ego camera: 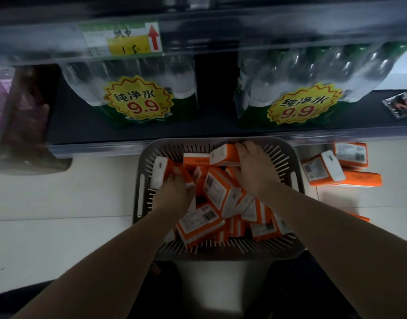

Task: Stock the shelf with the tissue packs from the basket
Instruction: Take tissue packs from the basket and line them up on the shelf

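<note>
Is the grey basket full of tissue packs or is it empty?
Nearly full. Many orange-and-white tissue packs lie heaped in the basket; the left hand and right hand each grip one.

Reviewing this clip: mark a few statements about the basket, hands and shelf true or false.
1. The left hand and right hand are both in the grey slotted plastic basket. True.
2. The basket is empty. False: many orange-and-white tissue packs fill it.
3. The shrink-wrapped water bottle packs on the dark shelf carry yellow 9.9 stickers. True.
4. No tissue packs lie outside the basket. False: loose packs lie at its right.
</note>
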Demonstrator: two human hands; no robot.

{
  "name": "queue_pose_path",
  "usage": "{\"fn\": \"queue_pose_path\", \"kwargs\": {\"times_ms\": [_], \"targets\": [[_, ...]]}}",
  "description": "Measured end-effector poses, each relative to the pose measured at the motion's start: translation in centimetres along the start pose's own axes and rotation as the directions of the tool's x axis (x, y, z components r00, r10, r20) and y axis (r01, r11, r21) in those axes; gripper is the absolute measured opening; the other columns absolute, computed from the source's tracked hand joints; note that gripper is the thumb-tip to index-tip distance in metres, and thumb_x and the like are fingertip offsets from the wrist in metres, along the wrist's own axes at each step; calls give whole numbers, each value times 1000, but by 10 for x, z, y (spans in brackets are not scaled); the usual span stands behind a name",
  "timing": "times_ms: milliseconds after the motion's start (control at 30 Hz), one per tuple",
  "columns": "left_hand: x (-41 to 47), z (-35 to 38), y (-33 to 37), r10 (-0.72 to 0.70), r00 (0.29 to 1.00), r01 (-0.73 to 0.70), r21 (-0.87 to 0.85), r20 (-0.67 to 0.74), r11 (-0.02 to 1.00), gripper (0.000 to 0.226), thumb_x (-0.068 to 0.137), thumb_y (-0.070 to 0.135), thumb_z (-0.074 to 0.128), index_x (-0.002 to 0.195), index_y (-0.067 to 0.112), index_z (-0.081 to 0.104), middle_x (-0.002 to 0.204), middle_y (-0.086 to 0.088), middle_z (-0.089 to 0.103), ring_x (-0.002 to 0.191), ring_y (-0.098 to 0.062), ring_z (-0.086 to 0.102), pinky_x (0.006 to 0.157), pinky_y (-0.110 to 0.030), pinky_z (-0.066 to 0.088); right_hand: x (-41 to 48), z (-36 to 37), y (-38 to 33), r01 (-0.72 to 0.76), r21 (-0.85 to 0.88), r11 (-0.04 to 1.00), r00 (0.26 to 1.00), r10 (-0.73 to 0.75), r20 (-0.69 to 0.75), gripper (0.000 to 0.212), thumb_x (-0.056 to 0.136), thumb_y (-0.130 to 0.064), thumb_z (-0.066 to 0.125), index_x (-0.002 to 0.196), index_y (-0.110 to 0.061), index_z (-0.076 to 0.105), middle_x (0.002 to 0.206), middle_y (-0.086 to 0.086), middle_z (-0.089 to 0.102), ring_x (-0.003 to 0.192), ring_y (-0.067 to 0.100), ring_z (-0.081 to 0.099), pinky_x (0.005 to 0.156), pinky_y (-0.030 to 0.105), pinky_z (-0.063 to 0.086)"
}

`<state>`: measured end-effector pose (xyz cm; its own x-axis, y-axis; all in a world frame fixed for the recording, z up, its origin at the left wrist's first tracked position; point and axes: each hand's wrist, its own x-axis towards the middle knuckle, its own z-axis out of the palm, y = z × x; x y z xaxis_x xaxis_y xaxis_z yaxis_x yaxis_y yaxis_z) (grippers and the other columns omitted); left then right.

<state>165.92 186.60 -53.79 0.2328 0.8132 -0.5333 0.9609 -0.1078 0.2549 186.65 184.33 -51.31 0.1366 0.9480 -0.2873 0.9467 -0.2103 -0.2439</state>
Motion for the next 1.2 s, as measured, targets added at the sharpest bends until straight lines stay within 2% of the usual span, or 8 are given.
{"fn": "queue_pose_path", "kwargs": {"times_ms": [167, 300, 400, 600, 767, 933, 1100, 1200], "targets": [[2, 4, 8, -139, 990, 135, -142, -17, 981, 48, 88, 47, 57, 122, 16, 44, 86, 4, 57, 77, -17, 59, 65, -30, 44, 0, 1, 0, 11, -28, 1000, 1000, -10, 24, 48, 92, -26, 54, 136, -12, 43, 136, 12, 39, 124, 27, 39, 107, 38, 34], [3, 2, 8, -270, 963, 258, -322, 7, 911, 27, 88, 43, 58, 85, 16, 55, 79, -2, 63, 66, -14, 57, 60, -27, 45, -2, -1, 3, 27, 3, 1000, 999, -27, 28, 44, 92, -23, 55, 133, -11, 46, 135, 11, 41, 124, 27, 39, 106, 36, 34], [0, -5, 0, -328, 944, 315, -433, 46, 845, 22, 86, 34, 61, 89, 12, 61, 80, -6, 61, 82, -27, 62, 75, -32, 51, -6, -7, 7, 26, 44, 999, 999, -27, 22, 45, 91, -27, 56, 132, -10, 47, 133, 11, 44, 124, 26, 38, 106, 35, 32], [-9, -26, -23, -371, 923, 361, -567, 104, 740, 28, 87, 25, 61, 107, 6, 66, 103, -16, 68, 96, -32, 64, 90, -42, 53, -14, -19, 9, 49, 76, 996, 999, -47, -25, 42, 91, -35, 55, 125, -12, 52, 124, 11, 51, 117, 27, 42, 100, 36, 36], [-19, -42, -26, -361, 927, 343, -609, 98, 715, 29, 86, 26, 65, 107, 5, 68, 97, -12, 67, 89, -27, 63, 79, -32, 51, -22, -37, 3, 120, 101, 988, 990, -111, -90, 40, 88, -32, 59, 124, -14, 54, 122, 8, 53, 117, 25, 44, 98, 34, 37], [-29, -61, -22, -315, 935, 329, -728, 163, 601, 16, 84, 25, 67, 95, 13, 63, 98, -12, 69, 92, -29, 67, 88, -42, 55, -35, -53, -2, 209, 126, 970, 972, -192, -138, 36, 84, -22, 63, 119, -12, 57, 119, 8, 55, 113, 25, 47, 94, 34, 39], [-42, -77, -18, -268, 944, 309, -803, 193, 509, 11, 83, 21, 69, 87, 15, 62, 91, -10, 69, 82, -23, 67, 73, -33, 55, -54, -63, -6, 317, 113, 942, 938, -293, -188, 38, 79, -13, 70, 116, -9, 61, 119, 8, 59, 113, 27, 50, 96, 35, 40], [-50, -89, -16, -245, 947, 304, -822, 207, 482, 13, 83, 21, 68, 91, 12, 63, 92, -12, 69, 87, -28, 67, 84, -40, 55, -63, -69, -9, 359, 107, 927, 918, -330, -221, 40, 77, -11, 71, 116, -9, 62, 118, 8, 60, 111, 28, 51, 95, 35, 42]]}}
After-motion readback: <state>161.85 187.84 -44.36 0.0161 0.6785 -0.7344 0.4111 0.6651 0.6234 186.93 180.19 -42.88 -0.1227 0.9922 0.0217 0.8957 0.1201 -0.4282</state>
